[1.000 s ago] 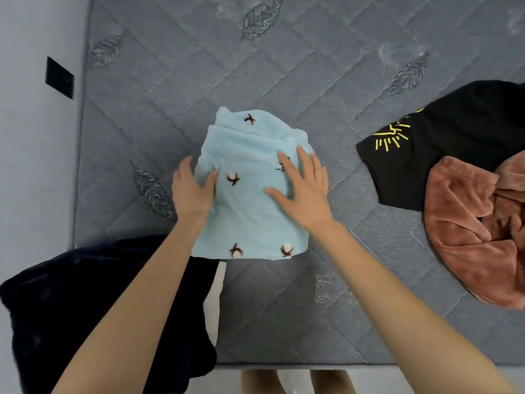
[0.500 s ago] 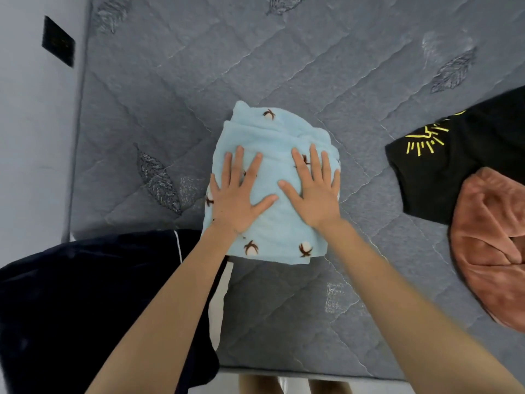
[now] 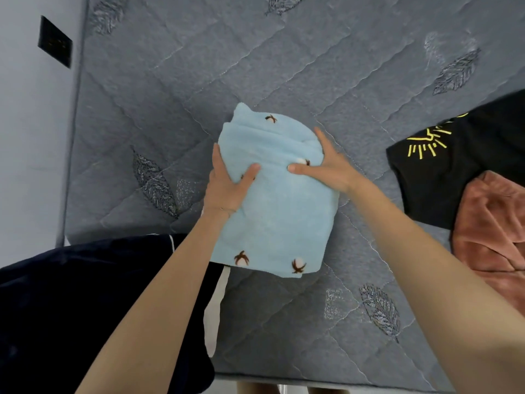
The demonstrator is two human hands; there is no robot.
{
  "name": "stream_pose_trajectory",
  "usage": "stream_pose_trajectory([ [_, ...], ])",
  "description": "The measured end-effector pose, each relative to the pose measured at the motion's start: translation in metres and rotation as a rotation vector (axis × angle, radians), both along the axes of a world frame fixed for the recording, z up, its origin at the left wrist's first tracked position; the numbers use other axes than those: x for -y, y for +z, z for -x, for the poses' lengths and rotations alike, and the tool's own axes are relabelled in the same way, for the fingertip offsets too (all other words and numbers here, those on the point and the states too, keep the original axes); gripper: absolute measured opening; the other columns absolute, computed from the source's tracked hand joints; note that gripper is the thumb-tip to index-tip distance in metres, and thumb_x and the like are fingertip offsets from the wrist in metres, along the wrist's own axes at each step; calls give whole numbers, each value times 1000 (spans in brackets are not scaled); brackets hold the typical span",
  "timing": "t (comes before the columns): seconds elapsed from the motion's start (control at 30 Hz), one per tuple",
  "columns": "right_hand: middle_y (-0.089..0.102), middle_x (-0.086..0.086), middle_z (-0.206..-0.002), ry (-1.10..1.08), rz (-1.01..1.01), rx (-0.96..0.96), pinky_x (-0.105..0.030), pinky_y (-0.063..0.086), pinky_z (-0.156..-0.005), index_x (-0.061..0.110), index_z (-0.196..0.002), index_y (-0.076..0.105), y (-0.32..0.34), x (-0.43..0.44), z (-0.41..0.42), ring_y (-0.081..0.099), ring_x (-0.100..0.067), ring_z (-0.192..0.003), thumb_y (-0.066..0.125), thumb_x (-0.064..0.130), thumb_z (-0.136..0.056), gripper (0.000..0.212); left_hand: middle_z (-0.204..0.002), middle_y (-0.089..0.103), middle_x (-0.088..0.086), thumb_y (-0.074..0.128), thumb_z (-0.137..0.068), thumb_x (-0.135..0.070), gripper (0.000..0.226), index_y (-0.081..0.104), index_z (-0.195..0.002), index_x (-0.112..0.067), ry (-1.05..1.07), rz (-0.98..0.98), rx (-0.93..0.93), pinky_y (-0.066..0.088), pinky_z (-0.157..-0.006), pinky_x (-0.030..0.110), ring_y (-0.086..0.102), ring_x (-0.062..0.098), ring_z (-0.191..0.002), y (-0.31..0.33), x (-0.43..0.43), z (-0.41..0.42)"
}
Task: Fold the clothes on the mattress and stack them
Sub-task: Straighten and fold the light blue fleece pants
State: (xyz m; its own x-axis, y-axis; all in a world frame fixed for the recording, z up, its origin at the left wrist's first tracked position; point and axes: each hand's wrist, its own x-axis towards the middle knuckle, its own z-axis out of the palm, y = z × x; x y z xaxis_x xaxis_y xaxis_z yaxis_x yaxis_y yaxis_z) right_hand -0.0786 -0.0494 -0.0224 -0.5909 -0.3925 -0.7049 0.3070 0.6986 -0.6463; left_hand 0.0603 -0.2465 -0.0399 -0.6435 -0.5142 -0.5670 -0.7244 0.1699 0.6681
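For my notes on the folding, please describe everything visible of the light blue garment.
The light blue garment is soft, fleecy-looking fabric with small brown-and-white motifs. It is folded into a thick, layered bundle on the grey quilted mattress. The left hand and right hand grip its sides, thumbs on top.

On my head feed the person shows only in parts. The left forearm point(image 3: 159, 294) and right forearm point(image 3: 426, 251) are bare along the whole length I can see, and the left hand point(image 3: 230, 183) and right hand point(image 3: 326, 169) are bare too. A thin line point(image 3: 223, 209) crosses the left wrist, but I cannot tell whether it is a fine thread or a crease. Two bare legs point(image 3: 255, 389) show at the bottom edge, cropped and blurred.
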Motion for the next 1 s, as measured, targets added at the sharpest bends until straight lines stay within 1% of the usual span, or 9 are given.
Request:
stream_pose_trajectory([
  [0.1, 68, 24, -109, -46, 34, 110, -15, 50, -71, 35, -122, 57, 14, -7, -5, 65, 3, -99, 90, 41, -63, 68, -124, 54, -11, 65, -54, -79, 110, 30, -143, -26, 151, -176, -4, 46, -101, 40, 56, 18, -117, 0, 2, 10],
  [0.17, 73, 21, -93, -75, 76, 120, -12, 51, -61, 33, -103, 65, 24, -20, -14, 69, 4, -84, 91, 33, -65, 47, -114, 59, -13, 74, -54, -71, 95, 46, -129, -21, 110, -215, -14, 50, -93, 32, 60, 14, -111, 4, -3, 18],
  [0.3, 67, 10, -115, -377, 176, 147, -20, 55, -71, 26, -126, 51, 38, -73, -51, 69, -3, -95, 93, 28, -62, 76, -106, 60, -20, 78, -47, -68, 71, 52, -106, -37, -156, -216, -92, 49, -80, 21, 59, -1, -99, 29, -33, 53],
  [0.47, 62, -2, -129, -654, 181, 109, -38, 54, -94, 18, -138, 44, 43, -115, -116, 63, -16, -113, 85, 25, -71, 79, -106, 64, -25, 76, -49, -75, 71, 55, -111, -46, -575, -55, -150, 49, -93, 32, 61, 6, -103, 60, -84, 92],
  [0.57, 61, -1, -129, -708, 170, 124, -36, 55, -94, 19, -137, 44, 39, -126, -149, 62, -14, -114, 83, 21, -76, 73, -127, 60, -14, 74, -59, -73, 81, 48, -129, -44, -831, 67, -120, 42, -100, 32, 55, 15, -118, 56, -107, 86],
  [0.67, 57, 4, -128, -723, 114, 154, -18, 56, -77, 21, -130, 39, 36, -134, -163, 60, -6, -108, 84, 28, -74, 72, -145, 46, -3, 67, -71, -71, 89, 36, -145, -34, -967, 334, -84, 24, -113, 37, 42, 21, -134, 48, -116, 70],
  [0.83, 26, 32, -138, -758, 134, 8, -9, 41, -85, 42, -150, 9, 37, -136, -135, 40, 15, -116, 85, 49, -57, 120, -163, 3, 4, 52, -71, -82, 104, 5, -152, -38, -569, 459, -32, -2, -118, 48, 0, 25, -149, 47, -85, 16],
  [0.9, 22, 22, -151, -741, 134, 50, -25, 41, -100, 41, -153, -5, 34, -134, -123, 36, 0, -129, 87, 53, -51, 138, -163, -5, 4, 56, -66, -84, 115, -5, -152, -38, -324, 364, 60, -1, -118, 48, -4, 24, -149, 46, -75, -11],
  [1.0, 28, 13, -154, -643, 118, 162, -35, 41, -100, 39, -153, -14, 24, -127, -117, 44, -11, -128, 85, 60, -52, 143, -162, 6, 4, 67, -60, -78, 133, -13, -153, -26, 34, -23, 144, 12, -120, 46, 12, 23, -148, 40, -71, -39],
])
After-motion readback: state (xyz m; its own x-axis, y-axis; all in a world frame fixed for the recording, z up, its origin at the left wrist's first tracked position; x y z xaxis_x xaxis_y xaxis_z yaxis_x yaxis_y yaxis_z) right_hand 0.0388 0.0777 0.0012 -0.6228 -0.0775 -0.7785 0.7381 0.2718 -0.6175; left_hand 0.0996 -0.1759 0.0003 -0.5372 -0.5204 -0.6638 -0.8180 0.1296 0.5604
